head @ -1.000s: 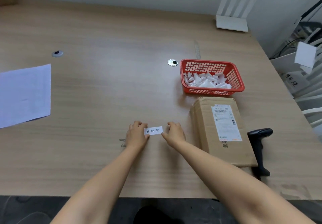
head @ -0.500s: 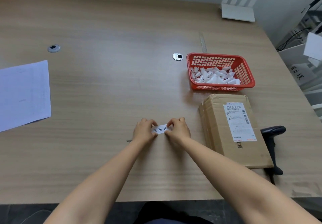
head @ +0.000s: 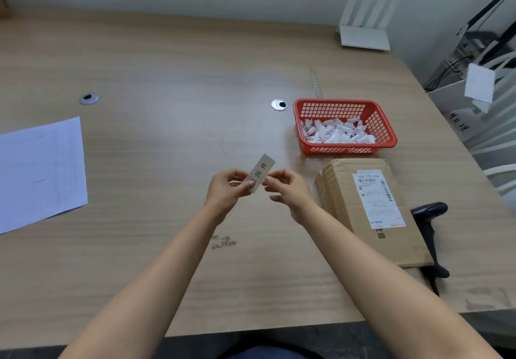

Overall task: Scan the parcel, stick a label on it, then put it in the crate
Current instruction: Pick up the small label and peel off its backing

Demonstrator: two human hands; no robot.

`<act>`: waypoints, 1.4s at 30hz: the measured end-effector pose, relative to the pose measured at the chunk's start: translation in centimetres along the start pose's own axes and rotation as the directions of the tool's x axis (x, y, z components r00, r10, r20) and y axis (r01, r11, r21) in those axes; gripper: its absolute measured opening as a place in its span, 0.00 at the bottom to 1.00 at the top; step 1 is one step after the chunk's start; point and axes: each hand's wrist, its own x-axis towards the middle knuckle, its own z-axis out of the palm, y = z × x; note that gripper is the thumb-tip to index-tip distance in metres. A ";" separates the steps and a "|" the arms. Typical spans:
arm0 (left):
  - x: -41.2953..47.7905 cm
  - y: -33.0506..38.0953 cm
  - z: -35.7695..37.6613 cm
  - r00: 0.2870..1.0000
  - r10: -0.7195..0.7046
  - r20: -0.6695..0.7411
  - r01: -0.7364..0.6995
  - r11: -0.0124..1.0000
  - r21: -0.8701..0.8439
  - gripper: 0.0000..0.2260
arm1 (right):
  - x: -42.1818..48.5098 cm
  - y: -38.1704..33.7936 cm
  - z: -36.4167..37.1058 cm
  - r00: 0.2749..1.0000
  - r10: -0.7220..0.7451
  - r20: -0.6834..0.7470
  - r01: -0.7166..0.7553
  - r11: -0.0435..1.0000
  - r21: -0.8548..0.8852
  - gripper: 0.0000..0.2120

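A small white label [head: 260, 173] with black characters is held up above the wooden table [head: 167, 79], tilted with its top to the right. My left hand [head: 227, 191] pinches its lower end. My right hand [head: 289, 191] touches its right edge with thumb and fingertip. The brown cardboard parcel [head: 343, 191] with a white shipping label [head: 378, 198] lies flat to the right of my hands. A black handheld scanner [head: 430, 219] lies on the table just right of the parcel, partly tucked under it.
A red mesh basket [head: 346, 104] with several white label strips sits behind the parcel. A sheet of white paper [head: 39, 171] lies at the left. A white router [head: 364, 37] stands at the back right. White bins [head: 458, 107] stand beyond the table's right edge.
Both hands have lifted the label off the table. It has turned from lying flat and level to standing tilted between my fingers.
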 end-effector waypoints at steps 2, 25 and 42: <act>-0.5 2.1 0.4 0.998 0.043 0.042 -0.040 0.997 -0.059 0.06 | -1.0 -1.7 -0.1 0.998 -0.063 0.007 0.063 0.997 0.048 0.06; -4.9 8.3 5.1 0.973 0.116 0.200 -0.105 0.992 -0.065 0.07 | -5.7 -7.0 -4.4 0.920 -0.340 -0.196 0.345 0.939 -0.012 0.05; -5.5 8.5 6.9 0.985 0.127 0.120 -0.130 0.991 0.015 0.11 | -6.8 -5.3 -5.5 0.563 -0.815 -0.134 0.449 0.438 -0.779 0.12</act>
